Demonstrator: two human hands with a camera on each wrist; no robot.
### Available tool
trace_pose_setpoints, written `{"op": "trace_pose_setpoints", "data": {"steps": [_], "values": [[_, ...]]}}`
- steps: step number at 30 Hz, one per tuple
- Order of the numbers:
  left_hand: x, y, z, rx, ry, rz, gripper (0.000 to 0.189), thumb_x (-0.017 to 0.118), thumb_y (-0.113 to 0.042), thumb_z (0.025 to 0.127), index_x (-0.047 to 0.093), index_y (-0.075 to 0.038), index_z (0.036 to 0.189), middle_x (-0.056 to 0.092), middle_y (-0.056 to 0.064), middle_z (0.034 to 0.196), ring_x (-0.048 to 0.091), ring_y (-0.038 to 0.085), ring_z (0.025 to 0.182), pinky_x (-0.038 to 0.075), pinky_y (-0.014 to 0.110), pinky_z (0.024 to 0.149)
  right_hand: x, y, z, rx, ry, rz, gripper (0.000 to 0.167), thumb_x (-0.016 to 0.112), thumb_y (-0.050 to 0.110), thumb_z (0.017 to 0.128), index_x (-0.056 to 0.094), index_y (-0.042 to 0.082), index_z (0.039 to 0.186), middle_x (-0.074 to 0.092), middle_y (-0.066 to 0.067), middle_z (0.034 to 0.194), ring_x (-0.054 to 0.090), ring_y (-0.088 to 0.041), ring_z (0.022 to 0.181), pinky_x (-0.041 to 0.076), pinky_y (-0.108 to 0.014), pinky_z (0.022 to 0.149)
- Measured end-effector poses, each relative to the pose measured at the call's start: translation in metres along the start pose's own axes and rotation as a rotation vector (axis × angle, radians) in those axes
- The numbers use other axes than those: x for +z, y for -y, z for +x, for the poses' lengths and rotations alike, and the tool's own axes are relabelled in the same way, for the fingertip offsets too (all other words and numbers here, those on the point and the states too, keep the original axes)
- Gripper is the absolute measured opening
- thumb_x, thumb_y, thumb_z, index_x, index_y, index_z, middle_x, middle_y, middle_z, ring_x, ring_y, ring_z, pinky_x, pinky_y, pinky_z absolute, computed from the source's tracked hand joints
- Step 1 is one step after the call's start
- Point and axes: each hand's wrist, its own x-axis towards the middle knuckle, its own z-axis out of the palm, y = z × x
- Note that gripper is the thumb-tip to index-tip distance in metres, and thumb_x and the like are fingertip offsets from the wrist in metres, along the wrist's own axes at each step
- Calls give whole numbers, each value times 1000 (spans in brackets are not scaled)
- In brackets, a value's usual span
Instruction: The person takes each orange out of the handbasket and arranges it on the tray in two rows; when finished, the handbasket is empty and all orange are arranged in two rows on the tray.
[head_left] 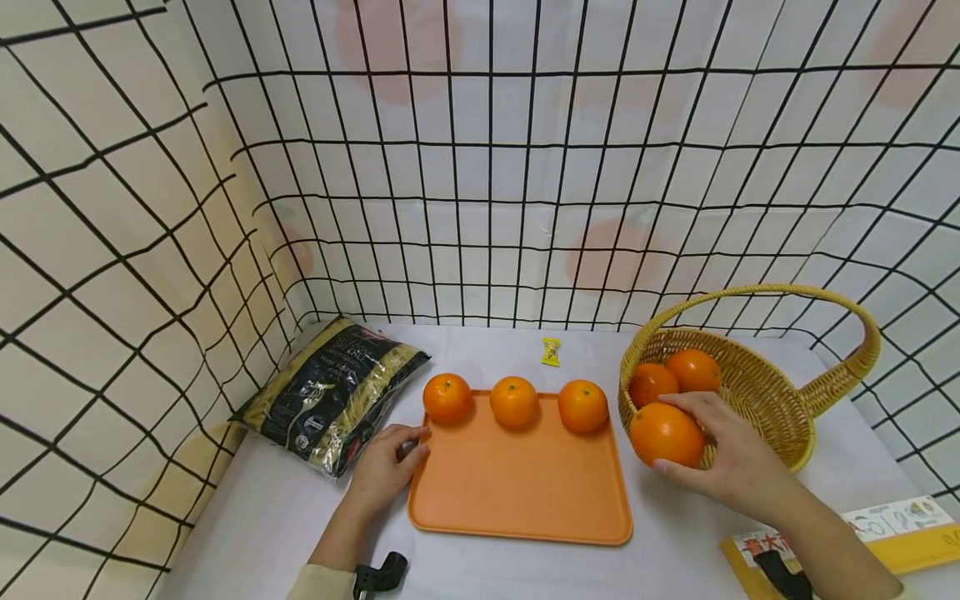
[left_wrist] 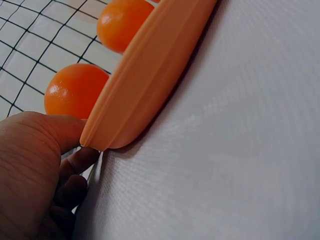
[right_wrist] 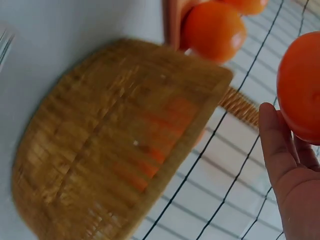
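My right hand (head_left: 738, 458) grips an orange (head_left: 664, 434) between thumb and fingers, above the near left rim of the wicker basket (head_left: 757, 392). Two more oranges lie in the basket, one of them (head_left: 693, 370) towards the back. In the right wrist view the held orange (right_wrist: 302, 87) is clear of the basket's side. My left hand (head_left: 386, 471) pinches the left edge of the orange-coloured tray (head_left: 517, 492), thumb against the rim in the left wrist view. Along the tray's far edge sit three oranges in a row: left (head_left: 447, 398), middle (head_left: 514, 402) and right (head_left: 582, 407).
A black and gold pasta bag (head_left: 330, 396) lies left of the tray. Behind the tray is a small yellow packet (head_left: 551, 352). A yellow and white box (head_left: 892, 533) lies beneath the right forearm. Black wire mesh (head_left: 510, 200) stands at the back and sides.
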Motion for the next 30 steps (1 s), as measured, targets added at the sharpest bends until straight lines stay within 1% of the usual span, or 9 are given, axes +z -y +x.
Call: {"op": "trace_pose_setpoints", "data": {"steps": [2, 4, 7, 10, 14, 21, 24, 28, 30], "values": [[0, 0, 0, -2, -2, 3, 28, 75, -22, 93, 76, -19, 121, 71, -3, 114, 60, 11, 92, 49, 29, 81, 4, 7, -2, -21, 5, 12, 73, 90, 44, 75, 56, 26, 137, 53, -1, 134, 59, -24, 108, 56, -36, 83], [0, 0, 0, 3, -2, 6, 28, 75, -22, 93, 76, -19, 121, 71, -3, 113, 59, 10, 90, 49, 29, 80, 9, 14, -3, -47, 15, 34, 72, 91, 43, 75, 55, 28, 136, 54, 3, 132, 58, -17, 106, 56, -28, 82], [1, 1, 1, 2, 3, 2, 27, 75, -22, 93, 76, -20, 120, 71, -3, 113, 58, 10, 89, 48, 28, 79, 18, 22, -5, -80, 34, 73, 72, 92, 37, 75, 53, 30, 135, 54, 6, 131, 58, -9, 104, 55, -25, 83], [1, 1, 1, 3, 10, -2, 27, 75, -22, 93, 76, -20, 121, 71, -3, 113, 58, 10, 88, 48, 28, 79, 27, 31, -6, -79, 59, 104, 73, 91, 34, 76, 51, 28, 136, 55, 5, 133, 58, -6, 105, 55, -24, 86], [2, 1, 2, -1, 14, -5, 28, 75, -22, 93, 76, -20, 121, 71, -3, 113, 58, 10, 89, 49, 28, 79, 37, 40, -9, -51, 79, 131, 76, 90, 35, 77, 49, 25, 140, 56, 3, 135, 60, -10, 107, 56, -25, 86], [2, 1, 2, 2, 1, 2, 28, 75, -22, 93, 76, -20, 121, 71, -3, 113, 59, 10, 90, 50, 29, 80, 54, 48, -10, -56, 81, 141, 83, 91, 37, 76, 45, 34, 145, 50, 2, 140, 58, -18, 117, 56, -36, 90], [2, 1, 2, 2, 6, 1, 28, 74, -22, 93, 76, -20, 121, 71, -3, 114, 58, 10, 90, 49, 29, 80, 62, 50, -10, -78, 80, 149, 80, 91, 36, 75, 48, 33, 142, 51, 6, 138, 58, -14, 116, 56, -35, 91], [1, 2, 2, -3, 14, 1, 27, 74, -22, 94, 76, -21, 121, 70, -3, 114, 57, 10, 89, 48, 29, 79, 72, 53, -9, -97, 105, 204, 77, 93, 36, 72, 52, 31, 137, 51, 14, 135, 57, -6, 115, 54, -31, 93], [1, 2, 2, 1, 11, 0, 27, 74, -22, 94, 76, -21, 121, 71, -3, 113, 57, 10, 88, 47, 28, 78, 77, 55, -10, -108, 120, 229, 77, 94, 35, 72, 52, 33, 137, 51, 17, 134, 56, -4, 116, 53, -29, 95]]}}
